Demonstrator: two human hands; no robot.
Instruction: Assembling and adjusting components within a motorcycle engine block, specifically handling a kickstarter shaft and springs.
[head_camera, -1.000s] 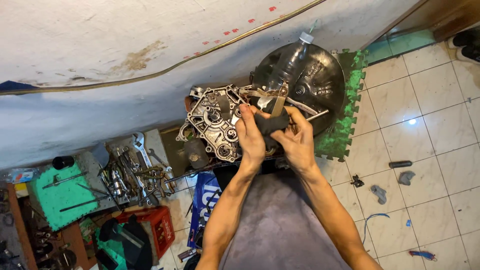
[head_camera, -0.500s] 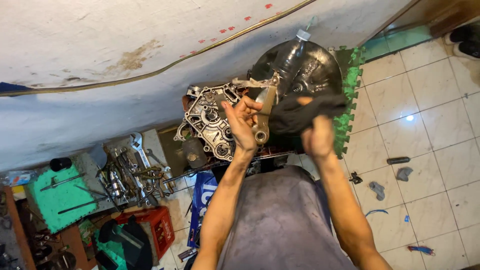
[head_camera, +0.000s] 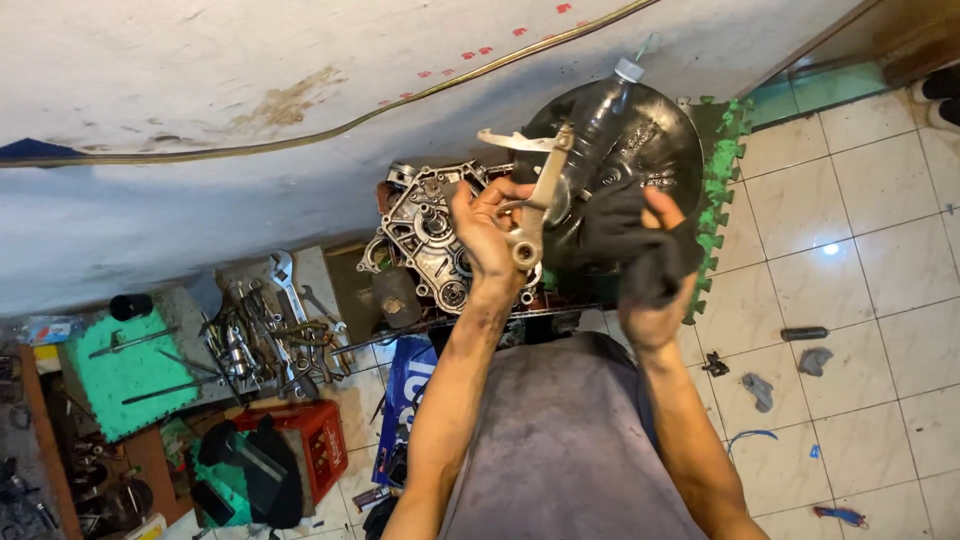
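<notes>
My left hand (head_camera: 487, 232) grips a long tan metal lever part (head_camera: 536, 195), held up in front of me with a thin curved arm at its top end. My right hand (head_camera: 655, 270) is closed on a dark rag (head_camera: 625, 232), a little right of the part and apart from it. Behind the hands lies a grey engine crankcase (head_camera: 420, 225) with gears and holes. To its right sits a round black pan (head_camera: 660, 140) with a dark plastic bottle (head_camera: 600, 115) lying in it.
Green foam mat (head_camera: 715, 170) under the pan. Several wrenches and tools (head_camera: 265, 320) lie at the left beside a green mat (head_camera: 125, 370). A red crate (head_camera: 310, 440) stands lower left. Small dark parts (head_camera: 805, 335) lie on the tiled floor at right. A white wall runs above.
My hands were together over the part, rubbing it with the rag. Now they have parted: the left lifts the lever part up, the right has drawn the rag away to the right.
</notes>
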